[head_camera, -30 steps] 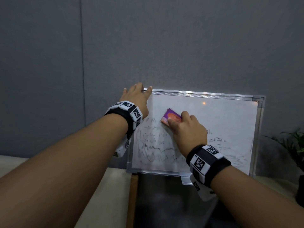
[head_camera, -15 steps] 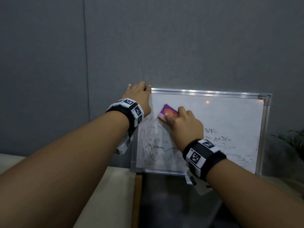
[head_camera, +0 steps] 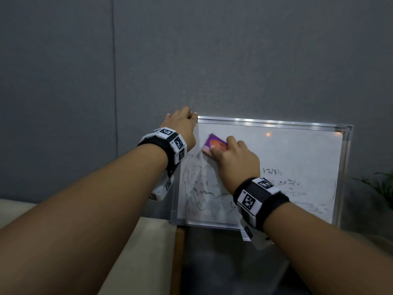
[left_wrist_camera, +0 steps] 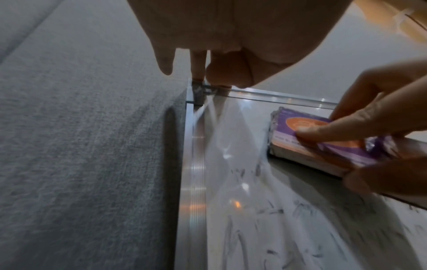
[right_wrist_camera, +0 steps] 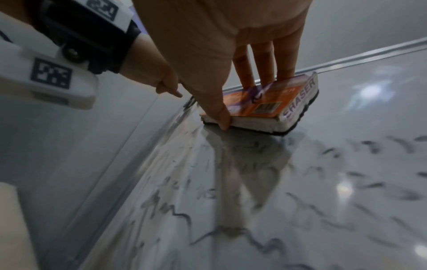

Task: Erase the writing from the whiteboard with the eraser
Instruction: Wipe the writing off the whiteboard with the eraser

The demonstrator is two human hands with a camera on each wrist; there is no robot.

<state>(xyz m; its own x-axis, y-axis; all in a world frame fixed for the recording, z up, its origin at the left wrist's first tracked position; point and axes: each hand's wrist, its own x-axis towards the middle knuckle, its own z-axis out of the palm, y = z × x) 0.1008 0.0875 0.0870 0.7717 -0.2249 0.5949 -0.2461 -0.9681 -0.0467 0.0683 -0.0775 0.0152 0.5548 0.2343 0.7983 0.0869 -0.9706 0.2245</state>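
Note:
A metal-framed whiteboard (head_camera: 297,158) leans upright against the grey wall, its lower half covered in smeared black writing (head_camera: 204,194). My right hand (head_camera: 231,158) grips a purple and orange eraser (head_camera: 214,145) and presses it flat on the board near the upper left; the thumb lies on one long edge and the fingers on the other, as the right wrist view shows on the eraser (right_wrist_camera: 265,107). My left hand (head_camera: 182,122) holds the board's top left corner, fingers curled over the frame (left_wrist_camera: 198,91). The eraser (left_wrist_camera: 318,140) sits just right of that corner.
The board stands on a dark glossy surface (head_camera: 223,262) beside a beige cushion (head_camera: 136,252). A grey fabric wall (head_camera: 191,60) rises behind. A green plant (head_camera: 380,186) shows at the right edge.
The right hand has slid the eraser up and left toward the board's top left corner, smearing the writing there. The left hand stays on the corner.

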